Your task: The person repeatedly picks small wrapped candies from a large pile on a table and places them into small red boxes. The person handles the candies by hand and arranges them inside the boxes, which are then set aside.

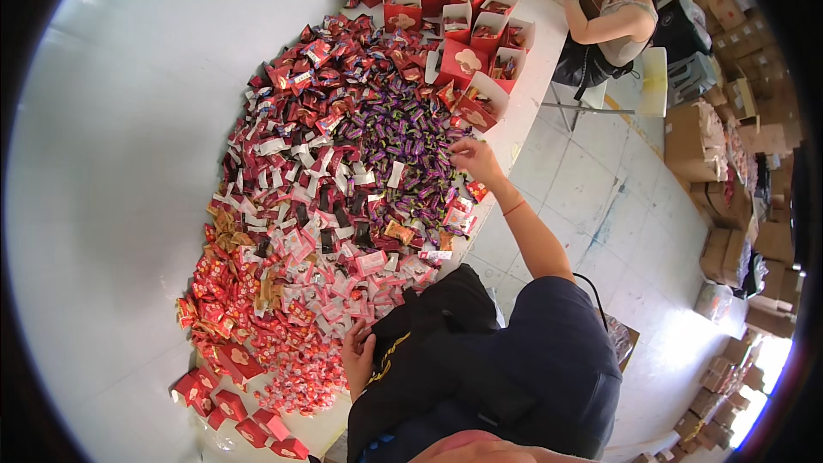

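A wide heap of wrapped candies covers the white table point(129, 163): red ones point(317, 60) at the far end, purple ones point(403, 137) in the middle, pink ones point(343, 291) nearer me. My right hand point(474, 157) reaches out over the right edge of the purple candies, fingertips pinched together on one of them. My left hand point(356, 358) lies at the table's near edge with its fingers on the pink candies; what it holds, if anything, is hidden. My dark shirt point(514, 360) fills the lower middle.
Several open red gift boxes point(467, 21) stand at the far end of the table, and small closed red boxes point(231, 399) lie at the near left. Another person point(613, 17) sits at the far right corner, a hand on a red box. Cardboard cartons point(699, 141) line the floor at right.
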Demonstrator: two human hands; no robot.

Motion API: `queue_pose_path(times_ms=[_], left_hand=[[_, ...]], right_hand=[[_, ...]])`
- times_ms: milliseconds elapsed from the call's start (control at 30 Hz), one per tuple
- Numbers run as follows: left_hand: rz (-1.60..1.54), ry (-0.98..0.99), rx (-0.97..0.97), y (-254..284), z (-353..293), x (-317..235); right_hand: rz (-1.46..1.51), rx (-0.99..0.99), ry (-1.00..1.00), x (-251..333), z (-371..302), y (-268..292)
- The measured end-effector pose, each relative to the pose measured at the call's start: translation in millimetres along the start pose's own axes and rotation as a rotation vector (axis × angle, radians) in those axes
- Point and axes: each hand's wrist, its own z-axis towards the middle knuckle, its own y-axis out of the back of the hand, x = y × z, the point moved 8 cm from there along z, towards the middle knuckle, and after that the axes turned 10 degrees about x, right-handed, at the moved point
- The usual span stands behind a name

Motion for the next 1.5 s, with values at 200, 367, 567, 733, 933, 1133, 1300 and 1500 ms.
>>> queue_pose_path(times_ms=[200,367,567,733,933,1133,1300,1500], left_hand=[[-0.01,-0.027,0.0,-2,-1,-2],[0.023,-0.06,-0.03,23,-1,18],[-0.222,-0.005,-0.561,151,-53,152],[-0.202,0.033,-1.089,273,-162,247],[0.633,0.283,-1.25,413,-203,202],[1.054,0.164,-1.152,481,-136,100],[0.763,0.205,-1.006,516,-114,98],[0.358,-0.008,-0.559,392,-165,80]], right_hand=[[0.074,-0.397,0.353,79,20,78],[-0.396,-0.524,0.398,107,21,86],[-0.726,-0.561,0.04,-88,-8,77],[-0.774,-0.356,-0.129,-131,-3,-3],[-0.626,-0.184,-0.033,-78,9,-66],[-0.771,-0.158,0.197,-12,-13,-172],[-0.552,0.465,0.655,60,-128,-452],[-0.697,1.061,0.911,131,-280,-672]])
